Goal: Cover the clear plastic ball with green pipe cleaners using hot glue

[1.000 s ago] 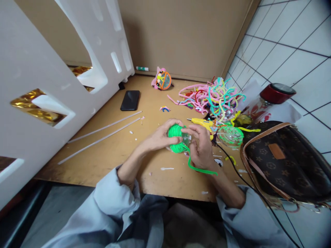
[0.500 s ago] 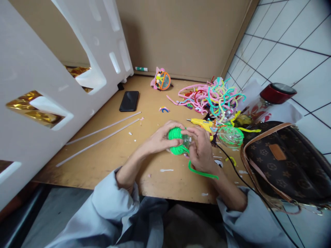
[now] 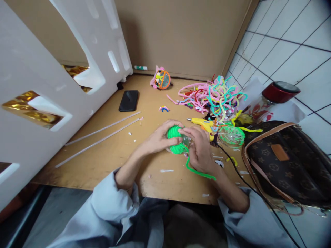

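A clear plastic ball [image 3: 186,140], partly wound with bright green pipe cleaner [image 3: 177,148], is between my hands just above the table. My left hand [image 3: 167,135] is closed around the wound side, its thumb across the green coils. On the right, my right hand [image 3: 200,146] is closed at the bare clear end, with fingertips on the ball near the edge of the coils. A loose green pipe cleaner tail [image 3: 198,172] hangs from the ball and bends right below that hand. What the right fingertips pinch is partly hidden.
Behind my right hand lie a yellow glue gun [image 3: 204,123], a second green-wound ball [image 3: 231,135] and a heap of pipe cleaners [image 3: 207,94]. A brown bag [image 3: 292,162] and red-lidded bottle [image 3: 280,92] stand right. Left are a phone [image 3: 128,100] and glue sticks [image 3: 103,128].
The loose green tail has shifted slightly left and now hangs more steeply from the ball. Both hands keep nearly the same hold, and the view has turned a little.
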`<action>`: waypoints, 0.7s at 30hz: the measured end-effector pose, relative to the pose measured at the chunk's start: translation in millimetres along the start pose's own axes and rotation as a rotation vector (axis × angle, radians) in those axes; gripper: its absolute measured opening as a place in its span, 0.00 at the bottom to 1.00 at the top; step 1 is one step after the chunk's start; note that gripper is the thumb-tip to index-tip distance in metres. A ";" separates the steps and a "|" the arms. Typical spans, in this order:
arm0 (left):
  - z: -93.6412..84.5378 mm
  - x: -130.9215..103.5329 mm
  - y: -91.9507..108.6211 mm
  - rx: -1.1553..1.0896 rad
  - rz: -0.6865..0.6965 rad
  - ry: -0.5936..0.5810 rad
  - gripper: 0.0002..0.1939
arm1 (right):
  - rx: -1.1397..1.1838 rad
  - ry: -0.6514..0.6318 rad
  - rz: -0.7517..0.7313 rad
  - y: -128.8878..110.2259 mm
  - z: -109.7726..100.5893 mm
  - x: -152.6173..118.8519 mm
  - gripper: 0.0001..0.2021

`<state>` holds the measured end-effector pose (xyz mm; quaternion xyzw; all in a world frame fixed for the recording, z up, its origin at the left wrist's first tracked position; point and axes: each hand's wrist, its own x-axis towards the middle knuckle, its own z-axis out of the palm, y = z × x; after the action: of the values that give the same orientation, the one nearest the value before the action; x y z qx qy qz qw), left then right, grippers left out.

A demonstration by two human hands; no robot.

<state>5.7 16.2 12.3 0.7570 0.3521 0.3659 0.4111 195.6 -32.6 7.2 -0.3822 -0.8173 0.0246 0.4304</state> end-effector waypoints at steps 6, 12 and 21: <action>-0.6 -0.5 1.4 -0.053 -0.075 0.007 0.22 | 0.036 0.047 -0.004 2.3 2.4 -2.1 0.29; -1.4 -0.4 6.0 -0.111 -0.134 -0.014 0.22 | 0.016 0.045 0.001 7.0 4.5 -3.7 0.27; -1.7 0.1 8.1 -0.154 -0.139 -0.033 0.21 | -0.004 0.042 -0.024 6.6 5.1 -2.2 0.24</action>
<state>6.2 13.6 20.2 0.7029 0.3677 0.3500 0.4981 196.7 -27.9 0.0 -0.3735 -0.8126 0.0097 0.4472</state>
